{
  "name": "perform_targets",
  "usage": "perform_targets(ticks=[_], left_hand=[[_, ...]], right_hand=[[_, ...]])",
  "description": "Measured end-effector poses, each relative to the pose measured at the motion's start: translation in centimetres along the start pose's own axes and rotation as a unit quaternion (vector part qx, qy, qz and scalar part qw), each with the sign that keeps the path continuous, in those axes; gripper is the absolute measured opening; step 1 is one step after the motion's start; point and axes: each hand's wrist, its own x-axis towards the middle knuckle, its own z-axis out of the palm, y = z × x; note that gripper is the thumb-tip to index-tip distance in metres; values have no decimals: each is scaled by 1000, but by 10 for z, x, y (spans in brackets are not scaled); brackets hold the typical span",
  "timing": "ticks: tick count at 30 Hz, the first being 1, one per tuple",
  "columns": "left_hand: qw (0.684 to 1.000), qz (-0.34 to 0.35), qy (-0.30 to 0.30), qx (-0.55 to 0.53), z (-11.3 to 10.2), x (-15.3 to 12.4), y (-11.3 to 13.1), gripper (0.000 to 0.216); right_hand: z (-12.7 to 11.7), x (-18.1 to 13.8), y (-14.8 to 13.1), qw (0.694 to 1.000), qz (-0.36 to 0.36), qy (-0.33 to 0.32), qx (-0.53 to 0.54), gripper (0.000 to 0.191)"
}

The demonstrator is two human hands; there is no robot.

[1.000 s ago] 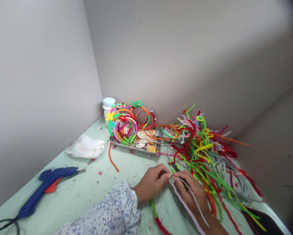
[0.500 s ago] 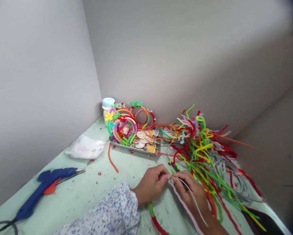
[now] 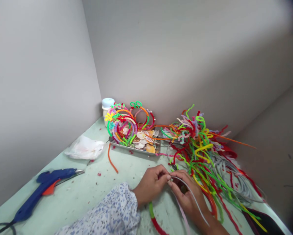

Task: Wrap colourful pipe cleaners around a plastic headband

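Glue gun of blue plastic (image 3: 30, 201) lies well left of left grip (image 3: 150, 184); pale pink fuzzy strip (image 3: 182, 213) trails below; right grip (image 3: 192, 200) meets the left, both clamped on thin white wire (image 3: 192, 193); multicoloured fuzzy stems (image 3: 205, 147) heap just beyond.

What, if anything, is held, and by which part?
Left hand and right hand pinch the pale strand at its visible upper end; any hold on the lilac strip is unclear.

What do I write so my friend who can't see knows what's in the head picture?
A person's left hand and right hand meet at a thin white strip above a pale green table. Behind, colourful fuzzy hoops crowd the left end of a metal tray. A tangle of multicoloured fuzzy stems lies right; a blue glue gun with orange trigger lies left.
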Motion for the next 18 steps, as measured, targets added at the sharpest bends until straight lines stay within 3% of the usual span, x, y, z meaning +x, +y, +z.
perform_targets(ticks=[12, 18], left_hand=[[992, -48, -35, -115, 0, 1, -3, 23], [991, -51, -42, -114, 1, 3, -4, 23]], right_hand=[[-2, 0, 2, 999, 19, -5, 25, 14], [0, 0, 7, 1000, 10, 17, 2, 13]])
